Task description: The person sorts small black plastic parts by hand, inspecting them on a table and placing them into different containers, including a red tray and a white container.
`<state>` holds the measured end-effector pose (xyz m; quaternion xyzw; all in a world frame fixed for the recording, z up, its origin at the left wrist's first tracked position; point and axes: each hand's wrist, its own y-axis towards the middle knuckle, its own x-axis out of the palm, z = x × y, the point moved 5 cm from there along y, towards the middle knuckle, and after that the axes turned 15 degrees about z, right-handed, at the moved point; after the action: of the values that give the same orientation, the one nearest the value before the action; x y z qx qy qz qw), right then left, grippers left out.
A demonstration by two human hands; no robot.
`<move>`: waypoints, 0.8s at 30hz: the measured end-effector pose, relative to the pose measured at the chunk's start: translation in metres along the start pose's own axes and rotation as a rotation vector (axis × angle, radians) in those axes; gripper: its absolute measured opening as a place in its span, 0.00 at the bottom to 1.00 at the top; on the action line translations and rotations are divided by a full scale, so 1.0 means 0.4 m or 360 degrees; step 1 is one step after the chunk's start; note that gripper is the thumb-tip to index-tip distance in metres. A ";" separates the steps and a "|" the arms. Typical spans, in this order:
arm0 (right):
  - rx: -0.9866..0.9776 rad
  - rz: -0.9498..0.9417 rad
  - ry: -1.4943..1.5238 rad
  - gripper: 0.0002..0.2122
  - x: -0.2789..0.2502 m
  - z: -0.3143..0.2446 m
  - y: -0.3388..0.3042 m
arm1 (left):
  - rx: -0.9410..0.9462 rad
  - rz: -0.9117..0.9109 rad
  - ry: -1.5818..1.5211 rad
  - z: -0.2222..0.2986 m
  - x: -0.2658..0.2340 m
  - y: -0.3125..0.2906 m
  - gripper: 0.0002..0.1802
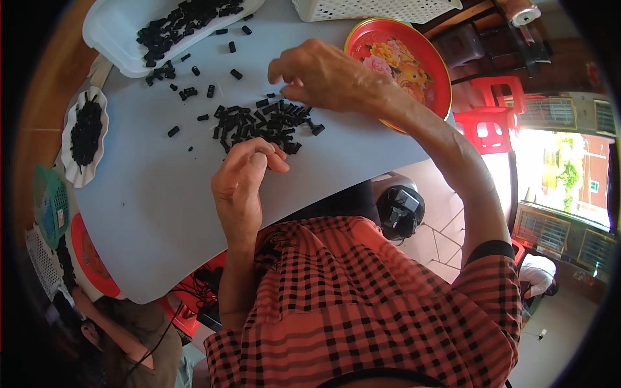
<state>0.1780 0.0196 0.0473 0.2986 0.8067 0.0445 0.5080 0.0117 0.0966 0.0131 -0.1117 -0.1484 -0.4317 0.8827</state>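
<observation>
Head view: left fingers curled together, right fingers bent, slightly apart; stubby black cylinders heaped between them on smooth surface.

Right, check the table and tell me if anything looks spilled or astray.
Several loose black pieces lie scattered between the white tub and the denser pile, so they look stray, possibly spilled. Nothing looks clearly damaged.
</observation>
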 end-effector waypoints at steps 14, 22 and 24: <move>-0.0009 0.0538 0.0208 0.06 -0.032 -0.080 -0.090 | 0.0686 0.0151 0.1232 0.120 -0.031 0.091 0.08; 0.0287 0.0709 0.0769 0.09 0.022 -0.145 -0.263 | 0.1451 -0.0113 0.1836 0.114 0.033 0.216 0.07; 0.0305 0.0737 0.0816 0.09 0.026 -0.136 -0.274 | 0.1777 -0.0277 0.2003 0.076 0.061 0.241 0.09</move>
<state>0.0809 -0.0518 0.0239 0.4989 0.8193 0.1561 0.2354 0.0978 0.1467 0.0435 0.6139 0.1712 -0.3432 0.6899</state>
